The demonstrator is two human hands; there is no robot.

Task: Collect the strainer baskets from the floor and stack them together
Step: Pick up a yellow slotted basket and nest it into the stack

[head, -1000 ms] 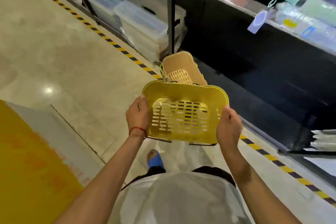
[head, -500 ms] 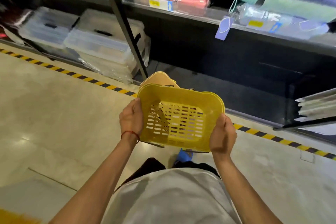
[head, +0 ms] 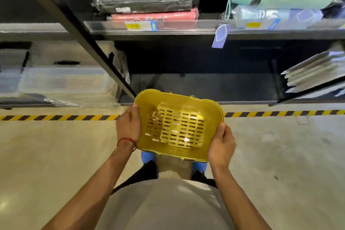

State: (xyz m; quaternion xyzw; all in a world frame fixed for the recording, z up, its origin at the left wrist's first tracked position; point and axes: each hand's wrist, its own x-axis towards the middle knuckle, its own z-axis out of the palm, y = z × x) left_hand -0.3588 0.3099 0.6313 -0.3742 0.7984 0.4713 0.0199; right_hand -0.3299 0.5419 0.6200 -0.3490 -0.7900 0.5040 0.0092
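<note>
A yellow strainer basket (head: 177, 127) with a slotted bottom is held in front of me, above the floor. My left hand (head: 128, 127) grips its left rim and my right hand (head: 222, 145) grips its right rim. More basket rims seem nested under it, showing at its lower edge; their number cannot be told. The tan basket from the earlier frames is hidden behind the yellow one.
A black shelving unit (head: 186, 31) stands right ahead, with packaged goods on its shelves and a dark bottom bay. Clear plastic bins (head: 61, 80) sit at the lower left, white trays (head: 315, 73) at right. A yellow-black striped line (head: 56, 117) crosses the floor.
I have turned to face the shelves squarely. The yellow basket, still in both hands, now covers the tan basket that showed beyond it.
</note>
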